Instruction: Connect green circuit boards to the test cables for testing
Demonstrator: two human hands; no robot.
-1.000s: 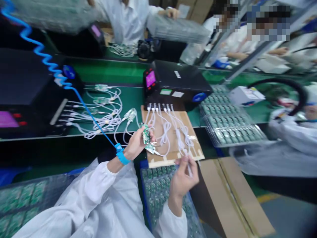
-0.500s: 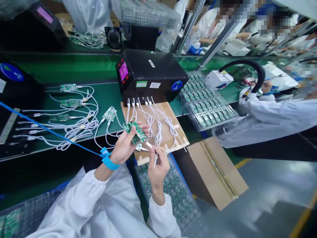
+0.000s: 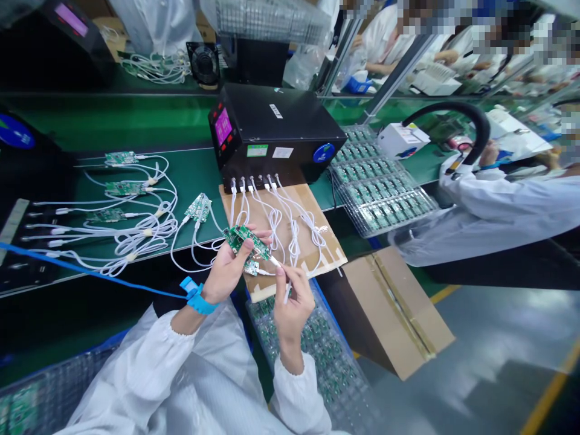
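My left hand (image 3: 229, 269) is closed around green circuit boards (image 3: 251, 240), its thumb pressed on top; how many boards it holds is hard to make out. A blue wrist strap circles that wrist. My right hand (image 3: 293, 302) pinches the white plug of a cable (image 3: 275, 261) at the boards' lower right edge. Whether the plug sits fully in the socket cannot be seen. Just below, another board (image 3: 252, 267) with a white cable shows over the cardboard sheet (image 3: 263, 290). More boards with cables (image 3: 198, 208) lie to the left of my hands.
A black tester box (image 3: 281, 133) with a pink screen feeds several white cables. Trays of boards stand at the right (image 3: 380, 181) and below my hands (image 3: 317, 356). A cardboard box (image 3: 399, 314) is at the lower right. A co-worker's sleeve (image 3: 512, 205) is beyond it.
The boards and the cable plug remain in my hands, with my right hand shifted slightly right and down. The whole view has moved a little.
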